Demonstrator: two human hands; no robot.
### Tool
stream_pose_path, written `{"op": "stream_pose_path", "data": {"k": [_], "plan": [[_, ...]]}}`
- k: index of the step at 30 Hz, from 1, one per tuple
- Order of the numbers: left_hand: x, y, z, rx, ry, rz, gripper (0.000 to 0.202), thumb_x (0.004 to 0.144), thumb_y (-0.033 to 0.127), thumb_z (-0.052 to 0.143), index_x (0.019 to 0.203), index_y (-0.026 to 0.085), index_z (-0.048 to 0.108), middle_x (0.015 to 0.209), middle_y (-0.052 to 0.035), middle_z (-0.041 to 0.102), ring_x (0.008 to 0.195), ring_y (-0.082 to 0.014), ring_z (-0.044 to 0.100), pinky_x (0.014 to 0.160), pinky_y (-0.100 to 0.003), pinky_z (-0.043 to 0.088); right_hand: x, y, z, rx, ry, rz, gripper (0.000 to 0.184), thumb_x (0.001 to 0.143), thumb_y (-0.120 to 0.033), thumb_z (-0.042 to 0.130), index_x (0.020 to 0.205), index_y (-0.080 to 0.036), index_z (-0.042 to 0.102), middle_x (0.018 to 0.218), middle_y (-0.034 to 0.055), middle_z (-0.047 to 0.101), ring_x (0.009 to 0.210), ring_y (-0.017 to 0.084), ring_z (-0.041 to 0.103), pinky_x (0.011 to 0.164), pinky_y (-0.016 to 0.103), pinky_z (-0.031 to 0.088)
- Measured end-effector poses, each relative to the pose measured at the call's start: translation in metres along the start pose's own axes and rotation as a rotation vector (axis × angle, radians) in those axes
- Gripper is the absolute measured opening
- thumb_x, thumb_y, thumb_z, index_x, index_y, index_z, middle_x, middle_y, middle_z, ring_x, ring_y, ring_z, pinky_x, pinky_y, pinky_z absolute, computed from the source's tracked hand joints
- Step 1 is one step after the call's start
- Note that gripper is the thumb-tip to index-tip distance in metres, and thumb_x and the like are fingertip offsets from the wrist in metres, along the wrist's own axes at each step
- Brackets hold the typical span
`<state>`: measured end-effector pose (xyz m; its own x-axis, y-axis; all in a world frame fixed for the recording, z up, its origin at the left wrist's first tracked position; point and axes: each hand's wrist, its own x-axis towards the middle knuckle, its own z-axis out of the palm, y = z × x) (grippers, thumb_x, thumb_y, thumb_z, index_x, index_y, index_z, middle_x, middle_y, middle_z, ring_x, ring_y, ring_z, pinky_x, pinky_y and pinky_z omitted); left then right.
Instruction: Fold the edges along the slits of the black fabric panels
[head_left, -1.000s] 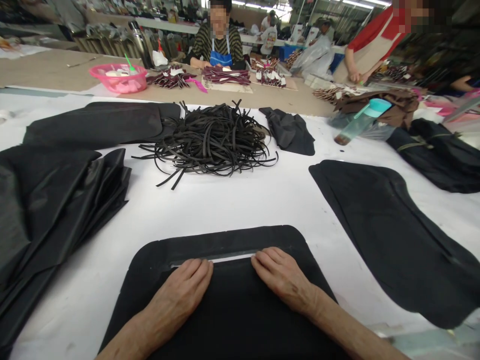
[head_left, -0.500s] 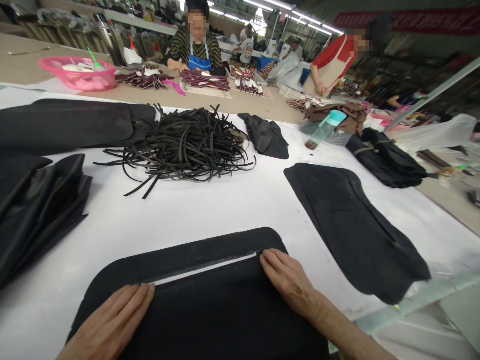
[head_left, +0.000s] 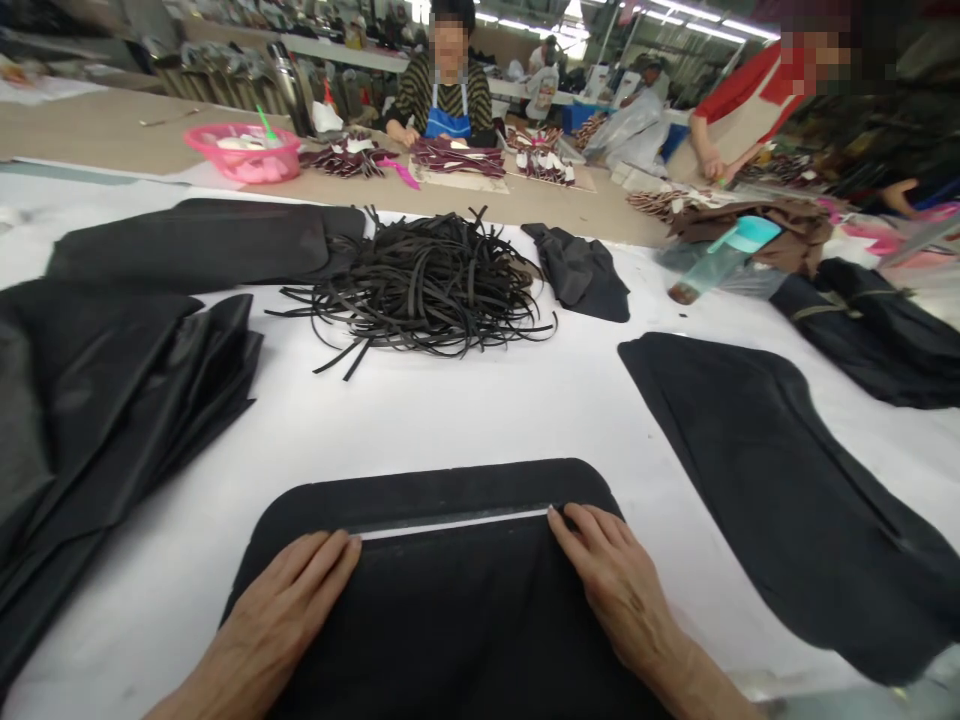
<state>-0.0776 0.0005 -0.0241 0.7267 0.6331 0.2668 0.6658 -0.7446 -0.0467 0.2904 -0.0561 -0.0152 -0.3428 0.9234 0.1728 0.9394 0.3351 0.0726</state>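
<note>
A black fabric panel (head_left: 465, 610) with rounded upper corners lies in front of me on the white tabletop. Across its upper part runs a narrow white strip (head_left: 457, 525) with a fabric edge along its lower side. My left hand (head_left: 292, 590) rests palm down at the strip's left end, fingers stretched and close together. At the right end my right hand (head_left: 615, 570) lies on the fabric, fingers somewhat spread and slightly bent. Both hands' fingertips touch the panel near that edge; the undersides of the fingers are hidden.
Black strips (head_left: 427, 285) lie heaped beyond the panel. Folded black fabric (head_left: 112, 400) is at left, another black piece (head_left: 780, 480) at right. A bottle with a turquoise lid (head_left: 724, 260) lies behind. A pink basin (head_left: 247, 165) and two people stand farther back.
The view has shifted left, so most things appear farther right. Both hands remain on the panel at the strip's ends, and the panel and strip look more level.
</note>
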Motion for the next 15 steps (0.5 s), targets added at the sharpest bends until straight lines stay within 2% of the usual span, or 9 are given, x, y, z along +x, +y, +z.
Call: {"op": "stream_pose_path", "data": {"k": [2, 6, 9, 12, 15], "plan": [[0.003, 0.002, -0.008, 0.018, -0.078, -0.039, 0.055, 0.075, -0.005, 0.034, 0.121, 0.019, 0.053, 0.113, -0.0059, 0.060, 0.103, -0.0220, 0.052, 0.094, -0.035, 0.042, -0.003, 0.000, 0.002, -0.035, 0.040, -0.013, 0.044, 0.077, -0.001, 0.042, 0.118, -0.011, 0.055, 0.109, 0.0150, 0.059, 0.098, 0.029, 0.052, 0.084, 0.045, 0.046], [0.005, 0.004, -0.018, -0.077, -0.234, -0.131, 0.064, 0.069, -0.007, 0.035, 0.125, 0.020, 0.049, 0.118, -0.0065, 0.057, 0.104, -0.0209, 0.051, 0.092, -0.035, 0.046, -0.007, 0.007, 0.010, -0.108, 0.090, -0.030, 0.042, 0.074, 0.001, 0.042, 0.109, -0.014, 0.059, 0.109, 0.0156, 0.060, 0.098, 0.031, 0.053, 0.080, 0.045, 0.047], [0.001, 0.002, -0.020, -0.148, -0.212, -0.142, 0.068, 0.067, -0.009, 0.033, 0.127, 0.018, 0.046, 0.121, -0.0082, 0.055, 0.107, -0.0209, 0.050, 0.093, -0.036, 0.047, 0.001, 0.004, 0.007, -0.143, 0.110, 0.015, 0.032, 0.076, -0.004, 0.043, 0.100, -0.014, 0.060, 0.105, 0.0182, 0.060, 0.091, 0.033, 0.055, 0.070, 0.044, 0.049], [-0.002, 0.000, -0.019, -0.178, -0.116, -0.149, 0.065, 0.070, -0.010, 0.028, 0.128, 0.015, 0.045, 0.123, -0.0107, 0.053, 0.113, -0.0206, 0.047, 0.095, -0.035, 0.046, 0.022, -0.022, -0.006, -0.088, 0.166, 0.030, 0.028, 0.080, -0.009, 0.040, 0.100, -0.015, 0.058, 0.102, 0.0174, 0.060, 0.087, 0.031, 0.056, 0.070, 0.042, 0.050], [0.002, 0.000, -0.021, -0.157, -0.165, -0.099, 0.057, 0.076, -0.007, 0.032, 0.128, 0.013, 0.044, 0.124, -0.0111, 0.052, 0.113, -0.0215, 0.047, 0.097, -0.034, 0.044, 0.053, -0.066, -0.017, 0.090, 0.215, -0.101, 0.029, 0.082, -0.008, 0.037, 0.102, -0.017, 0.056, 0.100, 0.0134, 0.061, 0.086, 0.026, 0.057, 0.072, 0.036, 0.050]]}}
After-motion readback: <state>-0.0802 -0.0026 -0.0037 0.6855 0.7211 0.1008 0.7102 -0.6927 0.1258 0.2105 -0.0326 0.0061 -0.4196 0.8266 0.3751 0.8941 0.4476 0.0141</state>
